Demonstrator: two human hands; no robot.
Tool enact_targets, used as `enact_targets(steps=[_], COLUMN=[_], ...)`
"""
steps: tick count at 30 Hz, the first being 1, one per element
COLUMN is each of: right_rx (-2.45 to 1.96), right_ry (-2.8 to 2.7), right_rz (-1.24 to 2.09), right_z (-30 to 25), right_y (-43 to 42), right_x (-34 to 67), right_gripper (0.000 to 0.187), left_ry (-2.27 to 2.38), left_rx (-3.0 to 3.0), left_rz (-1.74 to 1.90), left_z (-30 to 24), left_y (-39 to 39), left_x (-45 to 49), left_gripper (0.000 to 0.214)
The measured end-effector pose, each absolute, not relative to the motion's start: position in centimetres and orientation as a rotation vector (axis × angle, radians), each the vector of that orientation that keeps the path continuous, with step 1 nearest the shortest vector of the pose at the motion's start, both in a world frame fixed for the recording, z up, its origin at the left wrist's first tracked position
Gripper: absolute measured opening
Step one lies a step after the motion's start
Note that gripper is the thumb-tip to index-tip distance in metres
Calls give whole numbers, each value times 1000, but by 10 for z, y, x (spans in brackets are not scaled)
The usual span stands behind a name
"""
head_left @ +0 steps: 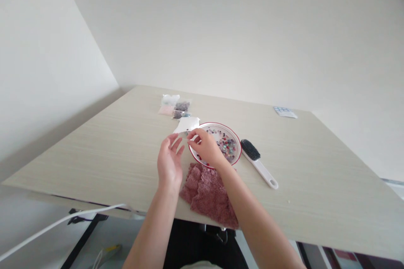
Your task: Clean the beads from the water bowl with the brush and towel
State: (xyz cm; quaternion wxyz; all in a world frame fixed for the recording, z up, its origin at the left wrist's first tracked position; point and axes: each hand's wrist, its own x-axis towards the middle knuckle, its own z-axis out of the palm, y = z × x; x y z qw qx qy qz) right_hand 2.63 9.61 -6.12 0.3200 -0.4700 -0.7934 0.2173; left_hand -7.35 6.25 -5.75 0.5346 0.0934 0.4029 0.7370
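Note:
My left hand [169, 160] is raised just left of a red-rimmed white plate [234, 130] filled with several coloured beads. Its thumb and fingertips pinch the lower edge of a small white paper or bag [188, 125]. My right hand [205, 147] hovers over the plate's near left rim, fingers curled and pinching the same white piece. A crumpled pink cloth [208, 193] lies under both wrists at the table's near edge.
A white-handled brush [259, 163] with dark bristles lies right of the plate. Small clear bags of beads [175, 106] sit behind the plate. A checked card [285, 112] lies at the far right. A white cable [59, 222] hangs below the table's front left edge.

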Motion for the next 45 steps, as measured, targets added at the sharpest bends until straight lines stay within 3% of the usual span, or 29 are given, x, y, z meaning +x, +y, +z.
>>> enact_targets(steps=[8,14,21,31,36,45], right_rx=[-1400,-1407,-1429,-1527,-1540,-1525], right_ry=[-2359,-2348,-1889,-1560,-1523,-1523], right_rz=[-145,-221,-77,-167,-154,-100], right_z=[-75,-69,-67,-113,-118,-119], right_y=[103,106,87,51,51,52], right_x=[19,29,65,146,153,150], right_gripper=[18,18,16,9,11,15], left_ry=[1089,1117,1288,1425,1459,1316], left_rx=[439,487,917,2087,2325,2444], left_rz=[1749,1684,1590,948,592,458], left_z=[-75,-81,-86,-82,-80,-81], left_y=[52,49,43,45,44,48], left_x=[-75,-74,-74,-59,-48,-38], left_gripper=[12,12,8,14,20,21])
